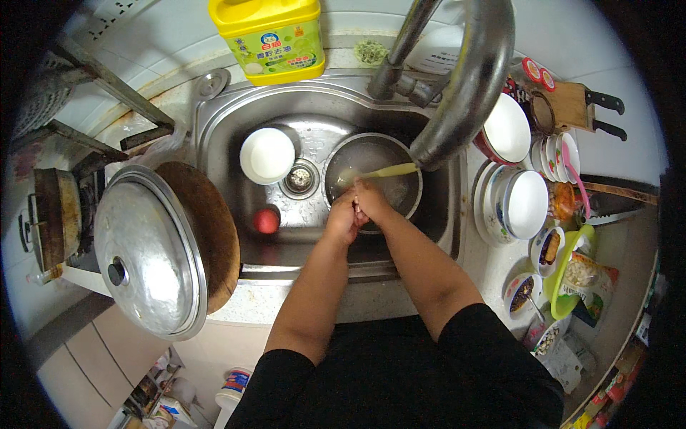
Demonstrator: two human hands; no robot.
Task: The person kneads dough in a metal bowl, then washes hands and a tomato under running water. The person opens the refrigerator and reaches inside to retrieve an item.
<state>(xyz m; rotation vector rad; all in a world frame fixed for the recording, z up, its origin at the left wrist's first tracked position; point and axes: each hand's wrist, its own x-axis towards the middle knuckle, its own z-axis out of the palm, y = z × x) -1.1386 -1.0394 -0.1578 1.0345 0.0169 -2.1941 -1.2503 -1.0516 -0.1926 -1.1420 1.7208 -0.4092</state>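
My left hand point(343, 214) and my right hand point(371, 199) are pressed together, fingers curled, over the near left part of a round metal pan point(373, 140) in the stainless steel sink point(236, 228). Whether anything is between my fingers is hidden. A slim yellow-green piece, perhaps a tube point(394, 170), runs from beneath the faucet point(474, 102) to just beyond my hands. Cloudy liquid appears to be in the pan. Left of it are a white bowl point(267, 156) and the drain point(300, 179). A round red object point(266, 220) lies on the sink floor.
A large metal lid point(144, 252) leans against a round wooden board point(206, 236) at left. A yellow detergent jug point(270, 45) stands behind the sink. Stacked bowls point(526, 205), a knife block point(573, 107) and a green basin point(560, 284) crowd the right counter.
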